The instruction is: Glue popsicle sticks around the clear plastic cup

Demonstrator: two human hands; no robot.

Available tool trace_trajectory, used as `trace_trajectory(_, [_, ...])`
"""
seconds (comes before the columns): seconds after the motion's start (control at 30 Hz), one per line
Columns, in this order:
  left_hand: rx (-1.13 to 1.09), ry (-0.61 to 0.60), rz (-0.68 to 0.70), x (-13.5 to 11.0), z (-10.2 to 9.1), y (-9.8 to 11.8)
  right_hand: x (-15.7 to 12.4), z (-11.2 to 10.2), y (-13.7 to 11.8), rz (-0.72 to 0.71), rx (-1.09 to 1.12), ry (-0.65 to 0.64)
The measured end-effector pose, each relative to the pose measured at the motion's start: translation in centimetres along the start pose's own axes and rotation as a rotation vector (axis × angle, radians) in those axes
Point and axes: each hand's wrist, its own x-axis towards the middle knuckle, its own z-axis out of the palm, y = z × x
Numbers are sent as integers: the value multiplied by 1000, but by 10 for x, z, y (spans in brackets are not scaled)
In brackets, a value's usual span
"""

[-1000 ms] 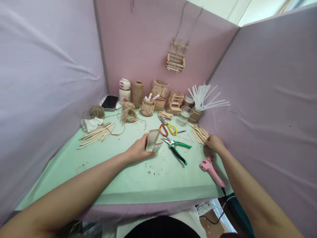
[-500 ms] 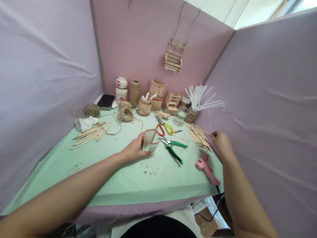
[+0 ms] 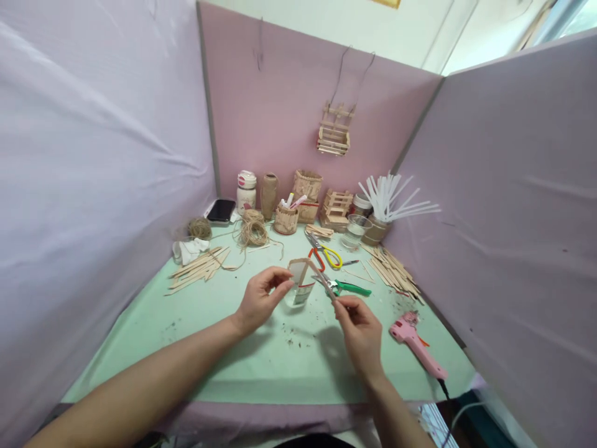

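A small clear plastic cup (image 3: 298, 300) with a red line on its side stands on the table, and brown strips run along its rim. My left hand (image 3: 263, 298) is at the cup's left side, thumb and fingertips bent in against its upper wall. From the right, my right hand (image 3: 359, 330) pinches one end of a thin wooden stick (image 3: 325, 283). The stick slants up to the left, its far end close to the cup's rim. Just behind lie green-handled pruning shears (image 3: 352, 289), partly hidden by the stick and my right hand.
Scissors (image 3: 332, 256) with red and yellow handles lie beyond the shears. A pink glue gun (image 3: 417, 345) rests at right, near loose wooden sticks (image 3: 394, 274). More sticks (image 3: 198, 270) and twine coils (image 3: 253, 233) lie at left. A water cup (image 3: 355, 233) stands at the back.
My right hand has come from the stick pile at right to the cup, bringing a stick. My left hand has shifted from around the cup to its upper left side. The view has tilted up.
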Motion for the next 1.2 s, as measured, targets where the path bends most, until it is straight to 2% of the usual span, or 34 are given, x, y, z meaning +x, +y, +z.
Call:
trace_trajectory(0.13, [-208, -8, -206, -7, 10, 11, -13, 24, 1, -309, -122, 24])
trace_trajectory(0.3, [-345, 35, -306, -8, 13, 13, -16, 25, 1, -466, -200, 30])
trace_trajectory(0.5, [-353, 18, -338, -7, 12, 9, -20, 24, 0, -503, -247, -7])
trace_trajectory(0.8, [-337, 0, -344, -9, 11, 10, -24, 23, 1, -483, -293, -63])
trace_trajectory(0.9, [-331, 9, -324, -10, 10, 12, -22, 20, 0, -472, -319, -141])
trace_trajectory(1.0, [-320, 60, -256, -6, 6, 15, -10, 0, -8, -446, -405, -185])
trace_trajectory(1.07, [-294, 103, -190, -2, 1, 16, 4, -26, -14, -387, -524, -181])
trace_trajectory(1.2, [-238, 153, -71, 3, -8, 18, 35, -101, -19, -18, -994, -319])
